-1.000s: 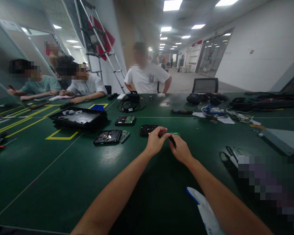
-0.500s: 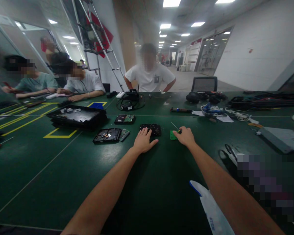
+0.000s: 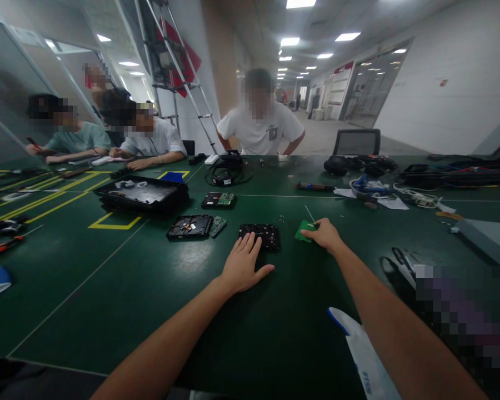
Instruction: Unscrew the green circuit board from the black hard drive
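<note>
My left hand (image 3: 244,264) lies with its fingers stretched over the near-left part of a black hard drive (image 3: 269,236), its thumb spread to the right. To the right of the drive, my right hand (image 3: 328,236) is closed on a green circuit board (image 3: 303,230), which is tilted. A thin screwdriver (image 3: 310,214) shaft also sticks out from that hand; its handle is mostly hidden by the fingers. Tiny screws (image 3: 281,218) lie just beyond the drive. Left of my left hand are another opened hard drive (image 3: 189,228) and a loose circuit board (image 3: 218,226).
A further hard drive (image 3: 219,200) and a black open case (image 3: 144,194) lie farther back. A screwdriver (image 3: 314,186) and cables (image 3: 369,188) are at the back right. A grey metal box (image 3: 487,239) stands right; a white-and-blue item (image 3: 362,350) lies near my right forearm. A person (image 3: 260,125) faces me.
My left hand has drawn the hard drive toward me, away from the tiny screws. The green circuit board has become tilted in my right hand. The camera view has shifted slightly left.
</note>
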Demonstrator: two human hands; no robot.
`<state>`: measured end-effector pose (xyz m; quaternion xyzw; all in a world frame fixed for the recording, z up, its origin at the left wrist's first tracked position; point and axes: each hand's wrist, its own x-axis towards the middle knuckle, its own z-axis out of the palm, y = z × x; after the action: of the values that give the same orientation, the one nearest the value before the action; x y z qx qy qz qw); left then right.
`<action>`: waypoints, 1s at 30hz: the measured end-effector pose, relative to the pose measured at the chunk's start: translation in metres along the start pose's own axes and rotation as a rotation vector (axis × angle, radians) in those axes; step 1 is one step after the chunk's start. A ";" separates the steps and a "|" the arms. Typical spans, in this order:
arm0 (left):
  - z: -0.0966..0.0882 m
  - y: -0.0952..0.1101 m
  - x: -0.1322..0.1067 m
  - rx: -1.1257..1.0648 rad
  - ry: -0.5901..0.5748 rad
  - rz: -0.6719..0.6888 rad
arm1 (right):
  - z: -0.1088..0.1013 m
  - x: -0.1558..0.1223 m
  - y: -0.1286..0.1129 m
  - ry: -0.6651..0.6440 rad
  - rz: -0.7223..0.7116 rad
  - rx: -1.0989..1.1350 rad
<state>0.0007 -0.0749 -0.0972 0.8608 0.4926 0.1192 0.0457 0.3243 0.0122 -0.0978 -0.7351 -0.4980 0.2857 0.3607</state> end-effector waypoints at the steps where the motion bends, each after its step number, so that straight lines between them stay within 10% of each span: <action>1: -0.001 0.005 -0.002 -0.011 -0.001 0.022 | 0.002 -0.001 0.000 -0.001 0.032 0.151; 12: 0.007 0.027 0.004 -0.132 0.160 0.014 | 0.026 -0.031 -0.008 -0.168 -0.061 0.906; 17: 0.007 0.000 0.034 -0.256 0.352 -0.172 | 0.019 -0.043 -0.005 -0.218 -0.021 0.928; 21: 0.020 -0.014 0.043 -0.281 0.241 -0.128 | 0.022 -0.046 -0.005 -0.210 -0.031 0.882; 30: 0.037 0.014 0.057 -0.289 0.176 -0.061 | 0.021 -0.053 -0.009 -0.340 -0.056 0.703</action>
<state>0.0493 -0.0315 -0.1210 0.8161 0.4984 0.2622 0.1295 0.2847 -0.0304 -0.0992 -0.4948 -0.4423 0.5466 0.5107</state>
